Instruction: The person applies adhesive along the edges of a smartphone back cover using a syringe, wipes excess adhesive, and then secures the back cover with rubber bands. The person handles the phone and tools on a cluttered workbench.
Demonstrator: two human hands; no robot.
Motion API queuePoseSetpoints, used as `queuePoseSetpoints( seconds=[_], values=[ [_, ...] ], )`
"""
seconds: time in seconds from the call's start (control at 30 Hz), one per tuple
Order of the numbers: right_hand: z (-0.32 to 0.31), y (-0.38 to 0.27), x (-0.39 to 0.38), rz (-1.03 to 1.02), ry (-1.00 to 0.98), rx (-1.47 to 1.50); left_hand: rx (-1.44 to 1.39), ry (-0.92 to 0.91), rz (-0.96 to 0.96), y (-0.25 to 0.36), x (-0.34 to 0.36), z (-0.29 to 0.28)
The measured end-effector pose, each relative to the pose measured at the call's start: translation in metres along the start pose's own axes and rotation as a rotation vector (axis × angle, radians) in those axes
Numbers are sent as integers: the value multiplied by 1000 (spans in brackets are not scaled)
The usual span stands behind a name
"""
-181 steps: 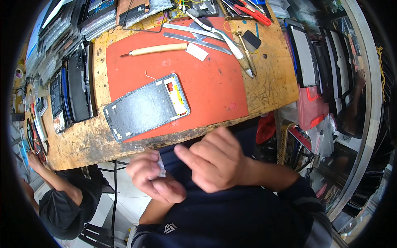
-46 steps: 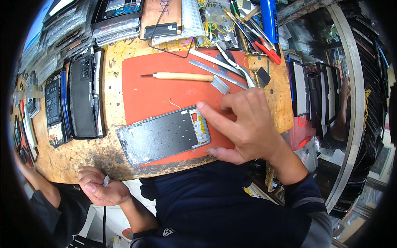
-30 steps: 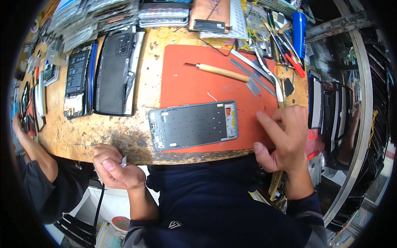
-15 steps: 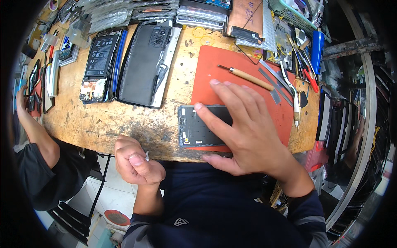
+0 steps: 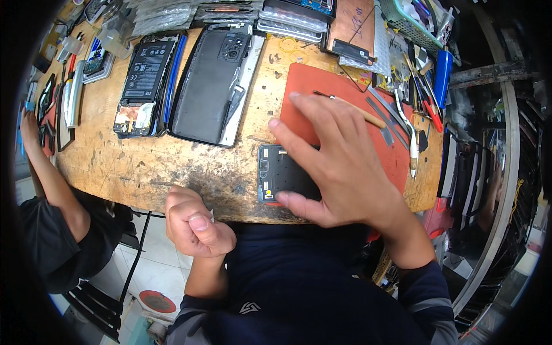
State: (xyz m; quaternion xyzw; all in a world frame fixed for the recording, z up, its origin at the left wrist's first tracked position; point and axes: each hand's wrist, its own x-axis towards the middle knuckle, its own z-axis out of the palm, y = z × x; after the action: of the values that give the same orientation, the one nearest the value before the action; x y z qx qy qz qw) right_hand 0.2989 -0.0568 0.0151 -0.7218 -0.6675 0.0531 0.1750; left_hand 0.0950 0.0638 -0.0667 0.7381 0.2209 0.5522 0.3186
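Note:
My right hand (image 5: 345, 164) is spread open above a dark phone frame (image 5: 287, 172) near the table's front edge. Its thumb tip overlaps the frame's near edge, and the index fingertip reaches past the far edge; I cannot tell whether either touches. The hand covers the frame's right part. To the left, my left hand (image 5: 198, 224) is closed just off the table edge, with a small white scrap (image 5: 212, 215) poking out between its fingers. Beneath the frame and right hand lies an orange-red mat (image 5: 305, 80), bearing a wooden-handled tool (image 5: 368, 117) partly hidden by my fingers.
Left of the mat lie an opened phone with its battery (image 5: 149, 75) and a dark phone back cover (image 5: 210, 92). Bubble-wrapped stacks (image 5: 164, 17) line the back. Tweezers (image 5: 414, 135) and a green basket (image 5: 408, 26) are rightward. Another person's arm (image 5: 54, 164) rests at the far left.
My right hand has moved away from me over the phone frame, bringing its thumb from beyond the table edge onto the frame's near edge. The left hand stays closed. The whole view has shifted slightly.

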Motion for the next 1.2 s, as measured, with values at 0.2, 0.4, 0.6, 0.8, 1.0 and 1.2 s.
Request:
queuePoseSetpoints(
  seconds=[0.2, 0.4, 0.6, 0.8, 1.0, 1.2],
  values=[
    [8, -11, 3, -35, -20, 41, 20, -24, -18, 3, -1, 1],
    [-3, 4, -4, 33, 110, 2, 28, -33, -50, 2, 3, -4],
    [-40, 13, -82, 333, 211, -213, 325, -265, 48, 17, -16, -25],
    [-14, -2, -146, 494, 180, -312, 382, -391, 219, 16, -40, -24],
    [-6, -21, -175, 481, 155, -255, 412, -469, 270, 15, -37, -24],
    [-2, -16, -187, 420, 248, -196, 221, -354, 236, 10, -42, -23]
  ],
)
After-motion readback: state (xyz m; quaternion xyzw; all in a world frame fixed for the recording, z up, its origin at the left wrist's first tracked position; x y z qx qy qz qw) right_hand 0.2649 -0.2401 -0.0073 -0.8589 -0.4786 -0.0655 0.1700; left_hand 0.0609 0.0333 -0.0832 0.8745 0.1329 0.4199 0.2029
